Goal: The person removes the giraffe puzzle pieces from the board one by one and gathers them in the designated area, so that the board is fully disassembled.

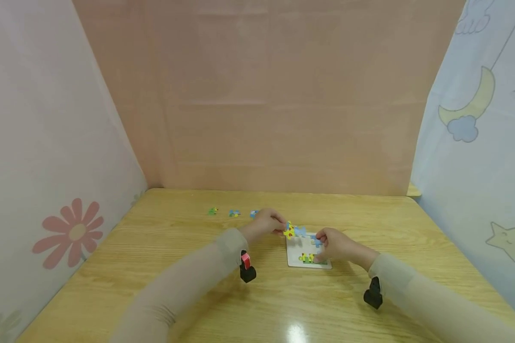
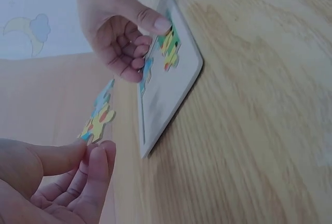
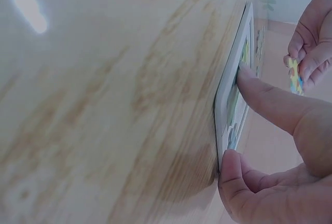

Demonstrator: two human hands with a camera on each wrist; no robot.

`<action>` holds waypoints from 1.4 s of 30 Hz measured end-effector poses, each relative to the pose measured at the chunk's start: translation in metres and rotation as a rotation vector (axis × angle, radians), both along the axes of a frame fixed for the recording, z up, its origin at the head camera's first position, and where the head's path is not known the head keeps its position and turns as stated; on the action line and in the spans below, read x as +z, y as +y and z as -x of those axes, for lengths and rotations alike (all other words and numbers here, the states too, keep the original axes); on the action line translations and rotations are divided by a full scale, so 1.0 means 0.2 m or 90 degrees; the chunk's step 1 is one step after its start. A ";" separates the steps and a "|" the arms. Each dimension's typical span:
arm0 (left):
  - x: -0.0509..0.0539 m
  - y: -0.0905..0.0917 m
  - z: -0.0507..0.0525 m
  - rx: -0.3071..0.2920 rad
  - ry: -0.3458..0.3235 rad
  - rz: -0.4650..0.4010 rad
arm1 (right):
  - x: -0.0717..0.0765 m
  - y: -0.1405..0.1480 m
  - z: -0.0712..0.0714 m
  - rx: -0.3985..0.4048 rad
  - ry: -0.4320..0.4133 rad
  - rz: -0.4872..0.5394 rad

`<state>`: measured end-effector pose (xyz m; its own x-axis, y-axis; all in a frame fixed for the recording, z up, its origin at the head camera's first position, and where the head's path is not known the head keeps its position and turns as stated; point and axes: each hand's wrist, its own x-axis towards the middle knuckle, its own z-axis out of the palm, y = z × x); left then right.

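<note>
My left hand (image 1: 266, 223) pinches a yellow jigsaw piece with red spots (image 1: 289, 230), which appears joined to a light blue piece (image 1: 300, 231). Both are raised over the upper left of a white puzzle board (image 1: 294, 255). In the left wrist view the yellow piece (image 2: 98, 124) stands tilted between thumb and fingers. My right hand (image 1: 335, 244) holds the board's right side. Its thumb (image 3: 254, 84) presses on the green and yellow pieces (image 1: 307, 258) along the near edge, with curled fingers at the rim. Blue pieces (image 1: 315, 241) lie at upper right, partly hidden by that hand.
Left of the board, farther back on the wooden table (image 1: 176, 247), lie a green and yellow piece (image 1: 213, 211), a blue and green piece (image 1: 234, 213) and a blue piece (image 1: 253, 214) beside my left hand. Cloth panels (image 1: 266, 105) enclose the table's back and sides.
</note>
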<state>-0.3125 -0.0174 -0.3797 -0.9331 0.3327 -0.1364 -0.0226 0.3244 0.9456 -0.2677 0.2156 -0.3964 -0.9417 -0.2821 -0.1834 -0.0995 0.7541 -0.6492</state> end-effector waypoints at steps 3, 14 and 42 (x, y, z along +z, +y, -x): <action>0.01 -0.04 0.01 0.006 0.003 0.008 | -0.01 0.00 0.00 0.004 -0.001 0.005; 0.06 -0.14 0.01 -0.007 0.005 0.012 | 0.00 0.01 0.00 0.005 0.003 0.013; -0.09 0.14 -0.07 -0.007 -0.023 0.026 | -0.02 -0.02 0.03 -0.009 -0.012 -0.021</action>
